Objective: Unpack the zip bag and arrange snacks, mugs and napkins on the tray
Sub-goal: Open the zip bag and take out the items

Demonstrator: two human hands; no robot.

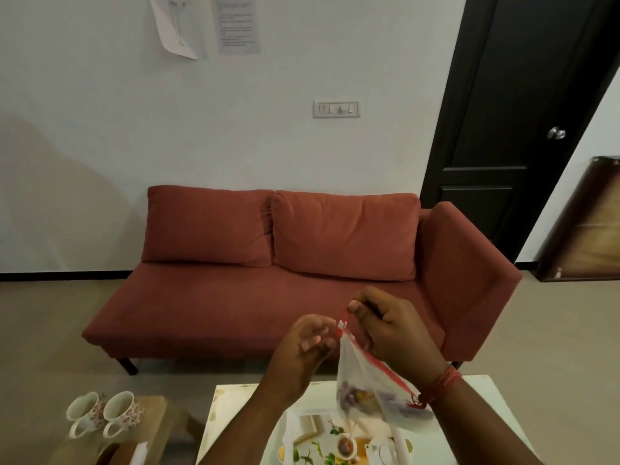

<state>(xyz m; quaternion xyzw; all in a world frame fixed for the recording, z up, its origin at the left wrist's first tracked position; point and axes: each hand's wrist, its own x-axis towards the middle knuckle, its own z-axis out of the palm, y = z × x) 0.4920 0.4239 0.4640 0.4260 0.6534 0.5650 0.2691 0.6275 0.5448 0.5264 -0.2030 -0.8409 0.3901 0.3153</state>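
Note:
I hold a clear zip bag (360, 387) with a red zip strip up in the air above the tray (322, 441). My right hand (389, 327) pinches the bag's top corner beside the white slider. Close to that slider, on its left, is my left hand (310, 345) with curled fingers; whether they touch it is unclear. Wrapped snacks show as dark and yellow shapes in the bag's bottom. The tray has a printed tea and leaf pattern and lies on a white table (235, 407). Two floral mugs (104, 414) stand on a low wooden stand at the lower left.
A red sofa (268, 280) stands behind the table against a white wall. A dark door (523, 129) is at the right, with a wooden board (590, 223) leaning beside it. A brown box with something white (134, 451) lies near the mugs.

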